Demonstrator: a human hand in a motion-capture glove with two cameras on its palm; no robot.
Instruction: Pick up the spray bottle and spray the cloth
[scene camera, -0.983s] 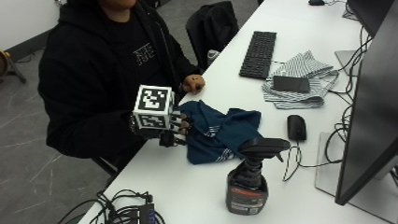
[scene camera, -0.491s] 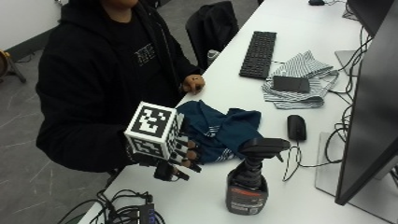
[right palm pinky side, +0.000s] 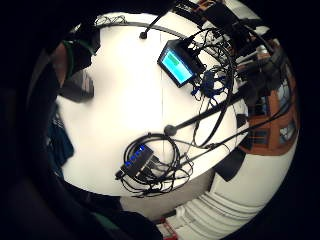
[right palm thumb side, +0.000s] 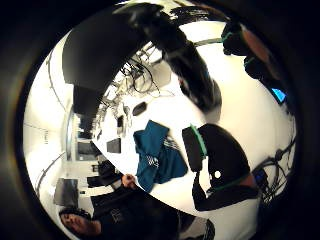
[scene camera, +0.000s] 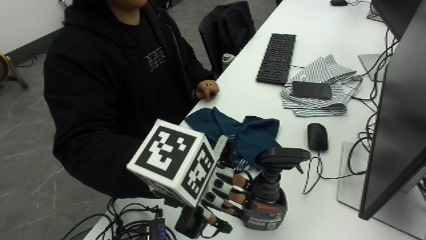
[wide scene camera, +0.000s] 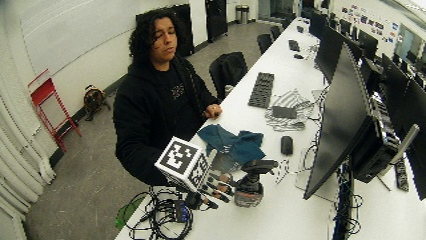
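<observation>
while the gloved right hand (scene camera: 229, 192) sits low in the frame, its grip looks spread, fingertips at the spray bottle (scene camera: 269, 192), upright at bottom centre; the teal cloth (scene camera: 236, 131) lies mid-frame on the white counter (scene camera: 293, 112).

Light: bright and even from above.
Glare: the white table (right palm pinky side: 125, 95) washes out in the palm views.
Shadows: soft, short under the bottle (scene camera: 266, 202) and cloth (scene camera: 243, 132).
Blur: the bottle close to the thumb-side palm is smeared.
Edges: palm views bend strongly.
</observation>
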